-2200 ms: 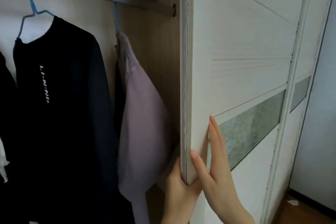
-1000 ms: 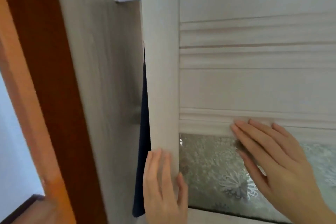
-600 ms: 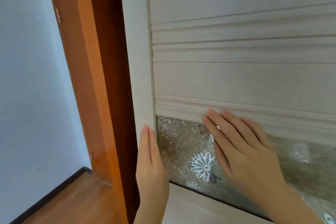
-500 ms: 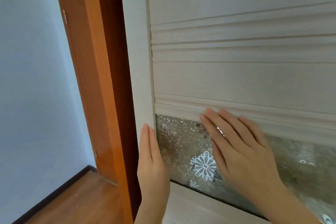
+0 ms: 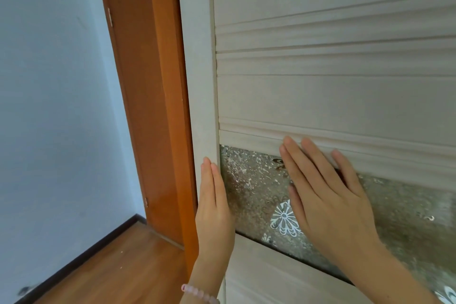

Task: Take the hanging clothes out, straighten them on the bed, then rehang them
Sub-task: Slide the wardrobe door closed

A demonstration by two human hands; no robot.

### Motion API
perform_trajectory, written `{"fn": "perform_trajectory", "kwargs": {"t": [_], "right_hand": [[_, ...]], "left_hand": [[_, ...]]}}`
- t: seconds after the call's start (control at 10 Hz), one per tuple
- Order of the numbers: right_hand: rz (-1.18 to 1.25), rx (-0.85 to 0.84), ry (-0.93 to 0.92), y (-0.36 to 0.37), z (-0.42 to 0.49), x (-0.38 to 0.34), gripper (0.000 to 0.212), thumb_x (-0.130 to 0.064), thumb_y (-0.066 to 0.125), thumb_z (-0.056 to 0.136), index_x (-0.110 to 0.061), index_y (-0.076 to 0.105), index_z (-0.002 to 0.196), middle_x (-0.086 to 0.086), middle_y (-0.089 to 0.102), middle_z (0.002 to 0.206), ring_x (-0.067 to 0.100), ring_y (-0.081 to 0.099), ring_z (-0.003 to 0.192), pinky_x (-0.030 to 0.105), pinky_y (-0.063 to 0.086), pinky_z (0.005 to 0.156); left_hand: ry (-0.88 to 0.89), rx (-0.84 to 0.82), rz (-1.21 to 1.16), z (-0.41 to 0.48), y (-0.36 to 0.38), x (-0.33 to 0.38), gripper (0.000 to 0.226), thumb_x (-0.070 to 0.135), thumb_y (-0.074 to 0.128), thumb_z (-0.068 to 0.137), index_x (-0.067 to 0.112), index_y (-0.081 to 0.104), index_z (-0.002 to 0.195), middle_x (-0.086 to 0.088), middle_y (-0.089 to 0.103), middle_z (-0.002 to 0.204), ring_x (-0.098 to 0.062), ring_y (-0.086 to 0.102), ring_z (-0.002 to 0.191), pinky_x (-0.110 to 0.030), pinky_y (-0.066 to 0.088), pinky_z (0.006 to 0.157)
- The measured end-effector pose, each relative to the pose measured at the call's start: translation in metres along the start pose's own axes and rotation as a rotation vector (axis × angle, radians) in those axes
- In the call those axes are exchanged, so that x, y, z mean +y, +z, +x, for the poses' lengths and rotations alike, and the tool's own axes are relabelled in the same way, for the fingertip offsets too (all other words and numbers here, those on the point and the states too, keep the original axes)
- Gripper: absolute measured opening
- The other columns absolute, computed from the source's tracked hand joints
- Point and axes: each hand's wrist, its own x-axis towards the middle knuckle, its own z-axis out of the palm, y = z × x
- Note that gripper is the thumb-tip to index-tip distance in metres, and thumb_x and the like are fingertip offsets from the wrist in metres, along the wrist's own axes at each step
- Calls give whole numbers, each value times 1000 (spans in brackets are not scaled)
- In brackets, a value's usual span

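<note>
Your left hand (image 5: pixel 214 215) lies flat, fingers together, along the upright edge of the wardrobe door (image 5: pixel 333 96); your right hand (image 5: pixel 328 197) presses flat, fingers spread, on the patterned glass strip (image 5: pixel 249 185). Neither holds anything. The clothes are out of sight (presumably behind the door). No writing shows.

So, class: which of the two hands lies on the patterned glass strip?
The right hand; its palm covers the glass strip, while the left hand lies along the door's edge frame.
</note>
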Motion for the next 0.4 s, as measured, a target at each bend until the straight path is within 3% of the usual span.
{"fn": "perform_trajectory", "kwargs": {"t": [0.1,0.2,0.3,0.4], "right_hand": [[14,-12,-7,-2,0,0,56,-24,46,92,-11,32,145,1,30,153,18,25,142,42,21,116],[121,-58,-25,-11,0,3,55,-23,46,91,-12,35,144,1,31,152,17,24,142,41,20,116],[297,-99,-61,-25,0,11,52,-23,43,91,-14,39,142,-1,35,150,14,27,142,39,20,117],[603,-104,14,-56,-4,33,44,-26,43,92,-25,50,135,-14,49,139,3,42,132,20,30,111]], "left_hand": [[-4,-3,-63,0,1,-2,94,-30,56,76,6,16,153,-16,26,154,-26,31,140,-33,62,82],[10,-6,-126,0,-8,-6,57,0,37,94,6,24,150,-11,30,157,-15,38,135,-20,52,88],[4,10,-155,-1,-24,-2,53,22,32,99,9,26,150,-3,29,156,-11,41,136,-20,53,89],[80,23,-243,10,-58,20,52,31,33,99,14,34,148,4,48,144,-15,53,129,-18,35,110]]}}
